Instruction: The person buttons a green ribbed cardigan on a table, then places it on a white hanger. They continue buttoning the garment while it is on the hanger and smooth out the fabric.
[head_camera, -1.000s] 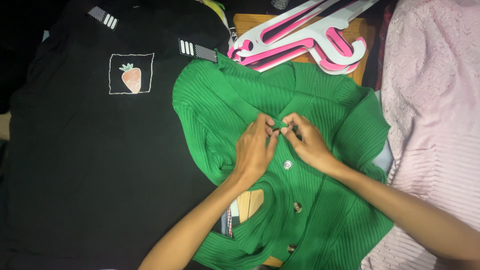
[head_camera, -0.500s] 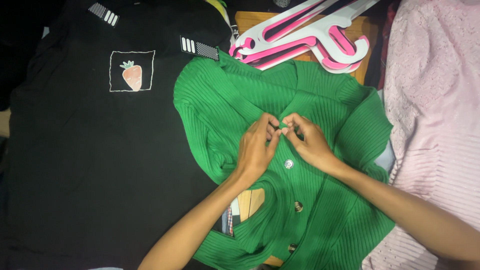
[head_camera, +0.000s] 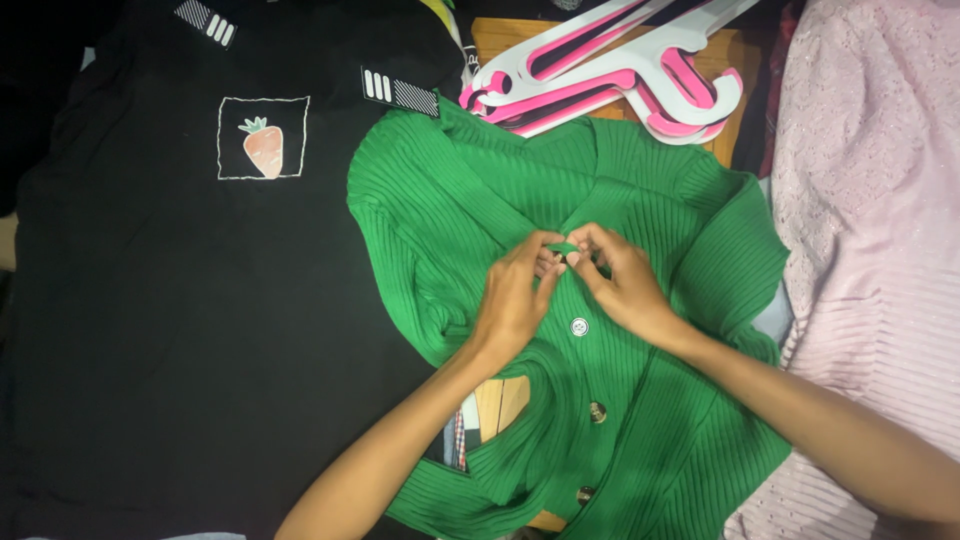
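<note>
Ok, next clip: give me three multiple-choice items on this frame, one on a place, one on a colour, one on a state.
1. Where do the hangers lie? A) above the cardigan B) on the black shirt C) under the pink garment
2. What colour is the cardigan? A) blue B) green C) grey
3. What are the hands doing? A) resting apart B) lifting a hanger C) pinching the placket together

Answers: 1 A, the pink and white hangers sit beyond the green cardigan. 2 B, it is plainly green. 3 C, left hand and right hand meet at the top button.

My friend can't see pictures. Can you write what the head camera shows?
Two hands, left hand and right hand, pinch the top button of a green ribbed cardigan. A black garment with a strawberry patch lies beside it, pink-and-white hangers above.
</note>
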